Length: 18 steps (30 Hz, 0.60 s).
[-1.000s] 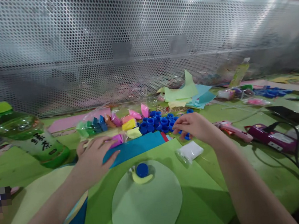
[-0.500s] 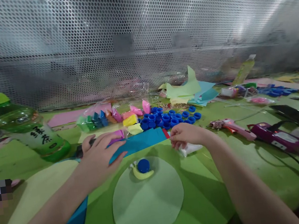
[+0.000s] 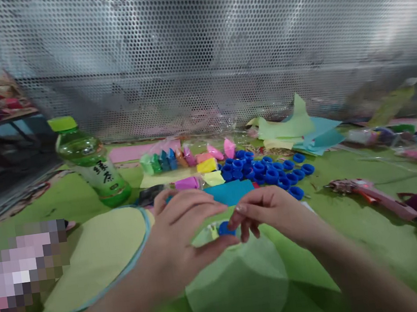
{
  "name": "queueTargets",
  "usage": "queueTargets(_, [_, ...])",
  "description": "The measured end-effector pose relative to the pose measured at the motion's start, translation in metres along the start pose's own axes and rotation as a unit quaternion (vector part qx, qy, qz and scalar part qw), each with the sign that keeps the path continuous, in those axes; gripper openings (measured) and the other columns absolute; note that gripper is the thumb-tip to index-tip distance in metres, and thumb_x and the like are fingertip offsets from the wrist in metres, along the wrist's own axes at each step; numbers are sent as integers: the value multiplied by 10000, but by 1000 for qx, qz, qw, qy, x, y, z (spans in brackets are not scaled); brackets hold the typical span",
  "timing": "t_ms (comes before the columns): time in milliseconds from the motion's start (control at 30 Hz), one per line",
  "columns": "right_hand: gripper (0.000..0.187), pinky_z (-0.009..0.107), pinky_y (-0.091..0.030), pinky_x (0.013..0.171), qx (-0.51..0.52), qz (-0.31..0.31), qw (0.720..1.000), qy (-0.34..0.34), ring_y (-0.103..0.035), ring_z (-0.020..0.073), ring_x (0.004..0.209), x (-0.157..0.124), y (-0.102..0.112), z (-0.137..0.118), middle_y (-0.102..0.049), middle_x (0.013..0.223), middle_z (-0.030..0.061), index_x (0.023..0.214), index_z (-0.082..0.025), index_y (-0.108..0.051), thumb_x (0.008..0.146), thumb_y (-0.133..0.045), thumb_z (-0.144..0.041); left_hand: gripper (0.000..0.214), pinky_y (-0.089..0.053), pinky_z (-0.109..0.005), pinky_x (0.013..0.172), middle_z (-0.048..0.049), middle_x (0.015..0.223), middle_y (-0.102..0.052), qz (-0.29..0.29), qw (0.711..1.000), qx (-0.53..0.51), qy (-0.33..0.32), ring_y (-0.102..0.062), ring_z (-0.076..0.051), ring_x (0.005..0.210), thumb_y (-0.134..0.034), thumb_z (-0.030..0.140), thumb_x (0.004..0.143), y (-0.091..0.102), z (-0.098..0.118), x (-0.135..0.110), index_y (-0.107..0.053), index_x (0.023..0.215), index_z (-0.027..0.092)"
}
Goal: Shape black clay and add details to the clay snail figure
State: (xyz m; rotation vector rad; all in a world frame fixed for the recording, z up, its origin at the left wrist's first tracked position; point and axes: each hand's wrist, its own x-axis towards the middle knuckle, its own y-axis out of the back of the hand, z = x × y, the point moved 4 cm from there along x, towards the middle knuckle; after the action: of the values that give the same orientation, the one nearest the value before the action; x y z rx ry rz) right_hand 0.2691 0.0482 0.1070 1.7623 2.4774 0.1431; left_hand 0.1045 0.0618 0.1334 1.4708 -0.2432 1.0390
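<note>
A small clay snail with a blue bottle cap [image 3: 225,228] as its shell stands on the pale green paper circle [image 3: 241,285]. Its yellowish head shows to the left of the cap; most of its body is hidden behind my hands. My left hand [image 3: 182,231] is open around the snail's left side, thumb in front and fingers above, apart from each other. From the right, my right hand [image 3: 277,213] comes close to the cap with thumb and fingertips pinched together. Whatever lies between those fingertips is too small to make out.
A green tea bottle [image 3: 92,166] stands at the left, behind stacked paper ovals [image 3: 102,252]. Blue caps [image 3: 267,168], clay packets [image 3: 206,165] and blue paper strips [image 3: 232,191] lie beyond my hands. A glue gun [image 3: 383,199] lies right; a perforated metal panel [image 3: 187,51] rises behind.
Both hands have come toward each other, over the paper circle and around the snail. My right hand has left the white packet near the strips. The view has turned left.
</note>
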Motion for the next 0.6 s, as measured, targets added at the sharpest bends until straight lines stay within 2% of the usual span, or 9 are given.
queueTargets(133, [329,129,-423,455,87,-18,996,-7,-627,108,553,-4,-20,2,-650,651,56,739,-120,-645,863,-573,-416,89,-413,-334,826,85,763,-679,36,999,-25,7,-620,-137,845,-637,366,812,5,14,-1,-604,814,283])
queueTargets(267, [336,116,-412,422,134,-17,990,-32,-620,117,509,-7,-28,4,-637,590,59,698,-128,-635,871,-574,-410,82,-444,-317,807,104,716,-682,49,999,-16,3,-624,-127,818,-677,305,783,9,13,0,-611,755,266])
queueTargets(467, [290,87,-397,405,150,33,988,6,-617,105,505,-11,-33,5,-639,592,56,679,-161,-687,882,-590,-344,78,-464,-329,837,134,767,-692,23,1000,13,7,-618,-117,855,-611,370,830,13,13,-1,-608,798,299])
queueTargets(600, [240,81,-401,421,140,29,990,-3,-624,103,519,-14,-35,4,-648,616,56,774,-199,-726,889,-577,-349,74,-428,-333,876,136,793,-692,-5,1000,28,1,-607,-126,871,-550,349,870,12,14,-1,-604,831,318])
